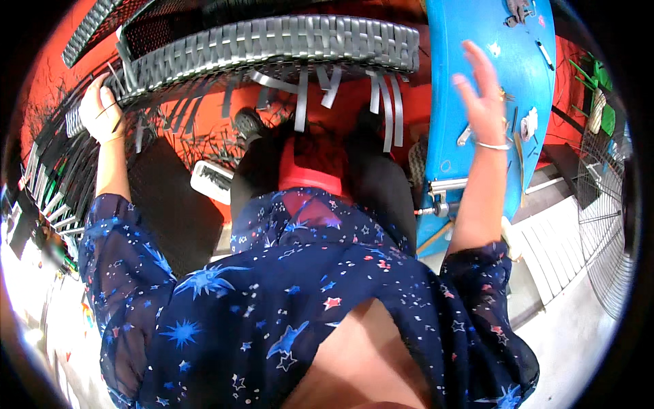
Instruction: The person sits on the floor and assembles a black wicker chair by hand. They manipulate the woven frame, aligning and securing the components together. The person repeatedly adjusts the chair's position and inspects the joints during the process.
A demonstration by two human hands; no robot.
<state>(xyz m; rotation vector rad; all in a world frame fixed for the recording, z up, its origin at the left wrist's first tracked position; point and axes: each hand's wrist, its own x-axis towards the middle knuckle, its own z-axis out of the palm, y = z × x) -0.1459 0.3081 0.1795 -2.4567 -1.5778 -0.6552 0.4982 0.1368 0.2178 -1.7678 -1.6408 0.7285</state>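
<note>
1. Woven piece [306, 41] of glossy grey strips, curved, is at upper middle.
2. Left hand [102, 112] touches its left end; the grip I cannot tell.
3. Right hand [485, 108], upper right, is spread wide.
4. White container [197, 179], centre-left, holds dark pieces [215, 176].

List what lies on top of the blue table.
On the blue table: a dark pen, a small white bundle and a dark object toward the far end, among smaller items. The right hand and forearm hide whatever lies behind them.

Left fingers [94, 91] lie at the grey woven band's [286, 44] edge.
</note>
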